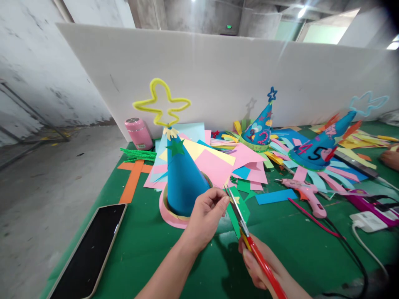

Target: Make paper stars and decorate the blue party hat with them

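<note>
My right hand (260,259) is closed around a pair of scissors (240,218) with red and yellow handles, the blades pointing up and away. Beside the blade tips, my left hand (208,214) is pinched; what it holds is mostly hidden. A small pale yellow paper piece (236,200) shows just past the blades, over green paper (241,211); I cannot tell whether the fingers hold it. Behind my left hand stands a blue paper cone hat (183,178) with a pink brim, a green star (176,147) and a yellow pipe-cleaner shape (160,101) on top.
Coloured paper sheets (215,166) lie behind the hat. A phone (90,249) is at left, a pink bottle (139,133) at back. Two decorated hats (257,128), a pink glue gun (307,193), cables and a purple power strip (370,205) occupy the right. Another person's hand (391,157) shows there.
</note>
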`<state>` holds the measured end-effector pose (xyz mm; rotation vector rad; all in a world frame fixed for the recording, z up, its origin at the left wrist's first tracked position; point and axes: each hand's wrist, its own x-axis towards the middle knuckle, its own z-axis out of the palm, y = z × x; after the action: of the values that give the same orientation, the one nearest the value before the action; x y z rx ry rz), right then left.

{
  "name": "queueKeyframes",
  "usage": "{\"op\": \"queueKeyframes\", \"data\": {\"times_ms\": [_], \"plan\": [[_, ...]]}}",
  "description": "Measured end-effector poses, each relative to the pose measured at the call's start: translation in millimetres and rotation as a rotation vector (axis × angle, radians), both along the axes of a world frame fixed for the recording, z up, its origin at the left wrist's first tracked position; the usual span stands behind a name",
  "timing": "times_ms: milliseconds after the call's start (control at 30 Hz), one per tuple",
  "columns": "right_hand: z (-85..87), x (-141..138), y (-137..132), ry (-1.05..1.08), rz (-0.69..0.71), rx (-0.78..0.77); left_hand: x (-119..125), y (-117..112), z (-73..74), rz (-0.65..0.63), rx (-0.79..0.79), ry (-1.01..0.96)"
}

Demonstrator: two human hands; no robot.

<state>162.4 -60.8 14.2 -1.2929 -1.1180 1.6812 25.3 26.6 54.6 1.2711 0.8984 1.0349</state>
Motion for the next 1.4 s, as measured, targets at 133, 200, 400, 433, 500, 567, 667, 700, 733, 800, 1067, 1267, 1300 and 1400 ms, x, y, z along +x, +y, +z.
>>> {"op": "queueKeyframes", "data": {"times_ms": [133,200,400,433,500,567,667,700,733,800,1067,1267,1300,1400], "plan": [[-0.8,1,0,0.015,0.018,-0.039,0,0,-0.3,-0.003,0.012,0.001],[-0.7,2,0,0.021,0.033,-0.062,0,0,0.1,-0.002,0.021,0.007],[-4.6,2,-1,0.039,0.016,-0.076,2,0,1.3,0.0,0.03,0.023],[-5.5,2,-2,0.044,0.014,-0.068,2,0,1.2,-0.001,0.03,0.022],[-6.8,2,-2,0.054,0.012,-0.066,2,0,0.8,-0.004,0.024,0.014],[-7.3,2,-3,0.06,0.016,-0.075,3,0,0.2,-0.005,0.013,0.006],[-7.3,3,-5,0.036,0.006,-0.047,4,0,-0.5,-0.001,0.004,0.003],[-7.2,2,-6,0.019,-0.005,-0.029,4,0,-0.6,0.002,0.002,0.001],[-7.1,2,-6,0.0,-0.02,-0.01,4,0,-0.6,0.004,-0.001,-0.002],[-6.6,1,-7,-0.036,-0.061,0.027,3,0,-0.6,0.003,-0.01,-0.012],[4.9,32,11,-0.36,-0.243,0.219,-1,-3,-8.4,-0.045,-0.136,-0.128],[-13.0,89,22,-1.288,-0.184,0.372,-1,-10,-17.3,-0.089,-0.315,-0.285],[-18.8,97,21,-1.355,-0.181,0.426,0,-11,-18.7,-0.095,-0.332,-0.298],[-30.2,116,15,-1.46,-0.121,0.502,3,-15,-23.3,-0.107,-0.368,-0.308]]}}
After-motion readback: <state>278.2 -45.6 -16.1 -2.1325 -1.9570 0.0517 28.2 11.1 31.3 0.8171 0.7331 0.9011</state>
